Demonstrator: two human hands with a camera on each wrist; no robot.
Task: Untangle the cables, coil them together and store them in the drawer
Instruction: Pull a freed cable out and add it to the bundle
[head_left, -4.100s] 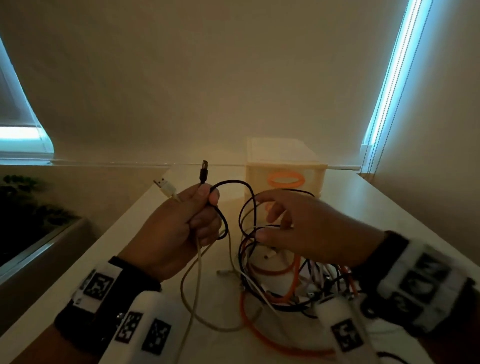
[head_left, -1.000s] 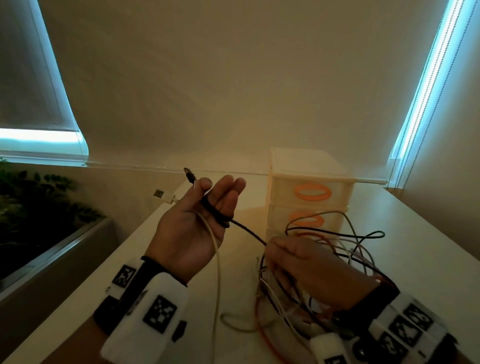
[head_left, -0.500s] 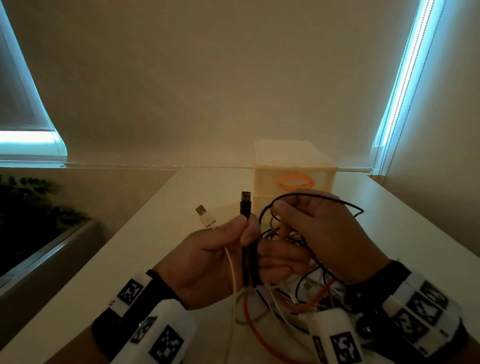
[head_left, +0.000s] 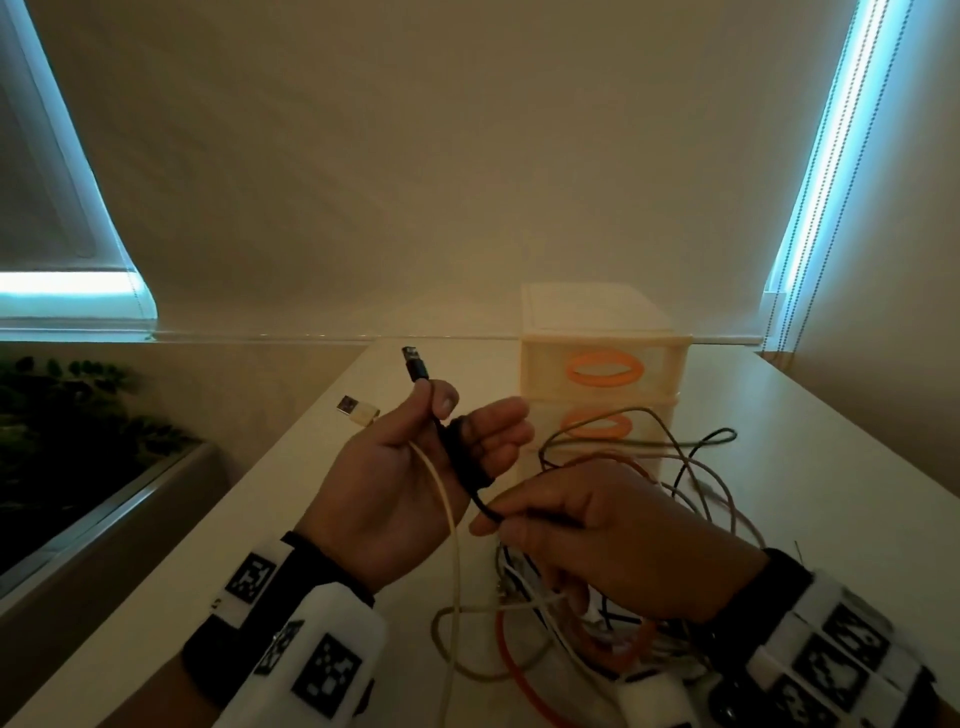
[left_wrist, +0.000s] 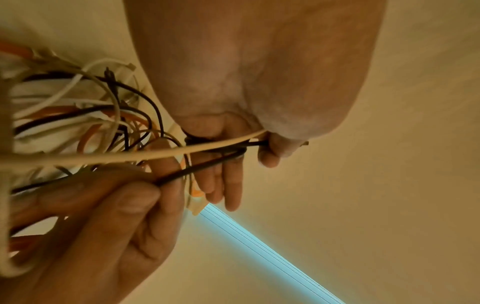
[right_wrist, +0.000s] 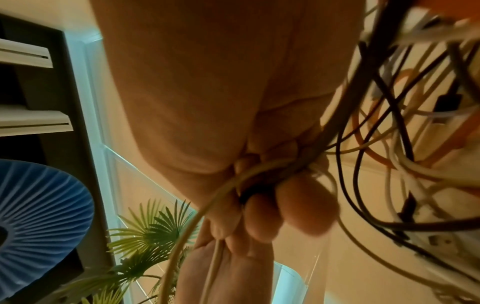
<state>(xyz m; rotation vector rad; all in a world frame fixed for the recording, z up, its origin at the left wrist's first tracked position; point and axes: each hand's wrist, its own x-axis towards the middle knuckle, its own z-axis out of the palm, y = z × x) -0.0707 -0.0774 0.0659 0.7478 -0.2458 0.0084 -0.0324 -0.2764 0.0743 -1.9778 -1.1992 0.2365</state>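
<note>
Head view. The left hand (head_left: 410, 467) is pinching the thin black cable with a USB plug (head_left: 464, 467) between thumb and forefinger just below the plug, which is pointing up and away; the other fingers are standing nearly straight, with black turns lying round them. The cream-white cable with a USB plug (head_left: 451, 525) is running through the same grip, its plug sticking out to the left. The right hand (head_left: 597, 540) is pinching the black cable just right of the left palm, a narrow grip of thumb and fingertips. The loose tangle of orange, white and black cables (head_left: 597, 639) is lying on the pale counter (head_left: 831, 467), near and right, partly under the right hand. The cream plastic drawer unit with orange oval handles (head_left: 602, 358) is standing at the far middle; its visible drawers look closed.

Judgement: winding is going best with light, even tension, each turn laid beside the last, the right hand feeding slack from the tangle without dragging knots tight.

Left wrist view. The black cable is stretching taut from the left fingers (left_wrist: 228, 179) to the right thumb and forefinger. The number of turns is hard to count.

Right wrist view. The right fingertips (right_wrist: 298, 207) are blurred and are closing on dark and cream strands; which strand is which cannot be told. The far ends of the cables are being hidden in the tangle, and the lower drawers are being hidden behind hands and loops.
</note>
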